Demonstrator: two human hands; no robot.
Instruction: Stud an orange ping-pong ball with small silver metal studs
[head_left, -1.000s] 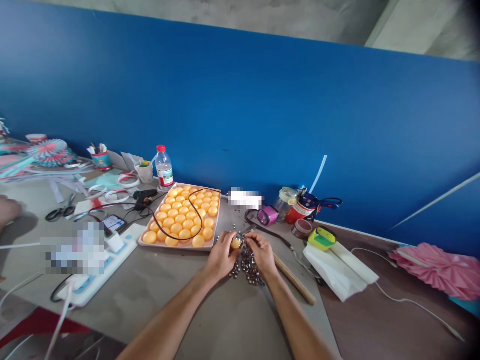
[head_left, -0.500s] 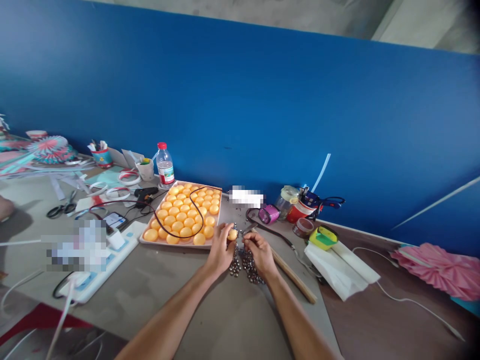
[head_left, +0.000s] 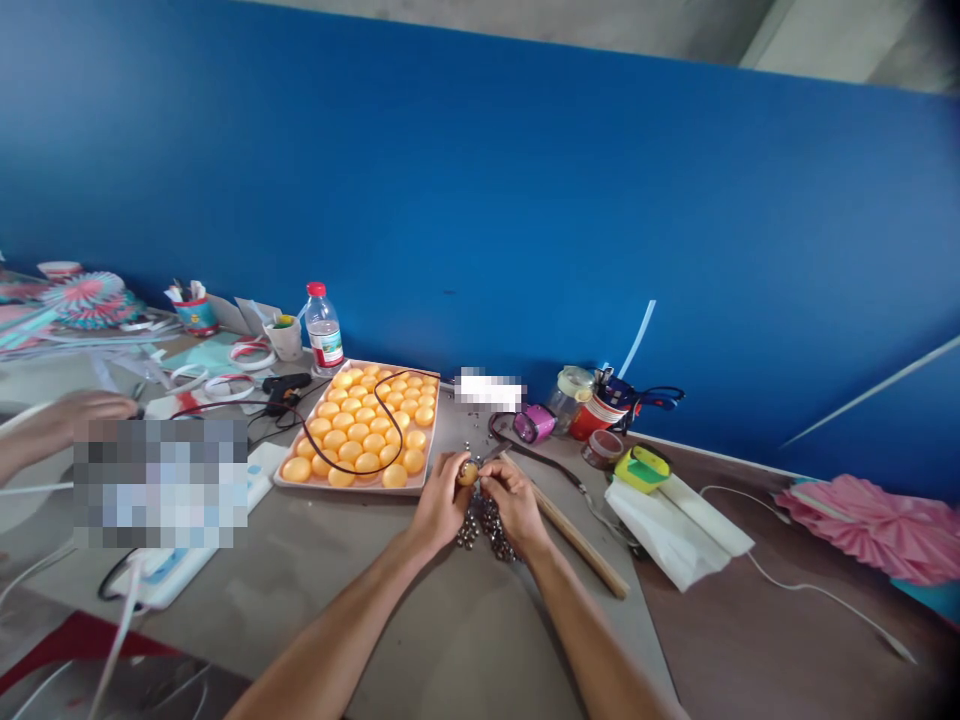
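My left hand (head_left: 440, 502) is closed around a small orange ball (head_left: 468, 473), held just above a pile of small silver bells (head_left: 486, 525) on the grey table. My right hand (head_left: 511, 500) is pinched against the same ball from the right; whatever its fingertips grip is too small to make out. A pink tray (head_left: 424, 472) filled with several orange balls lies just left of my hands, with a black cord (head_left: 381, 410) looping across it.
A wooden stick (head_left: 581, 545) lies to the right of my hands, then white folded paper (head_left: 675, 520) and a yellow-green tool (head_left: 641, 468). Jars and a pink sharpener (head_left: 534, 423) stand by the blue wall. A water bottle (head_left: 325, 330), glue gun (head_left: 285, 385) and another person's hand (head_left: 71, 415) are at left.
My hands stay together on the ball, slightly raised and shifted toward the tray. At the far left another person's hand has reached further in over the table.
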